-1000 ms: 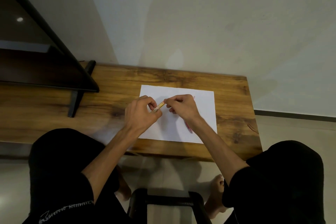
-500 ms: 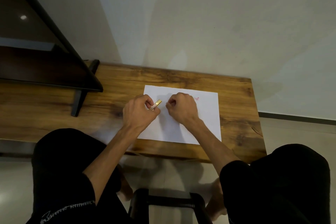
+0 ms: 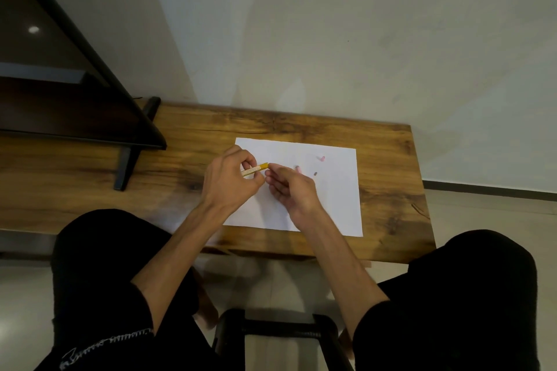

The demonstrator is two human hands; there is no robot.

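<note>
My left hand (image 3: 232, 182) is clenched round a short yellow stick (image 3: 256, 169), thumb and fingers pinching it so its far end pokes out toward 2 o'clock, above the white sheet (image 3: 331, 208). My right hand (image 3: 292, 191) lies slack at 3 o'clock of the left, fingers loose, gripping nothing. Its fingertips (image 3: 275, 168) reach the stick's end (touching or barely apart, I cannot tell). Farther on, at 1 o'clock, small pink and dark bits (image 3: 322, 157) lie on the sheet, which rests on the wooden table (image 3: 391, 190).

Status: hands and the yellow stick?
Left hand grips yellow stick. Right hand open, fingertips at its tip. Pink bits on paper beyond.
</note>
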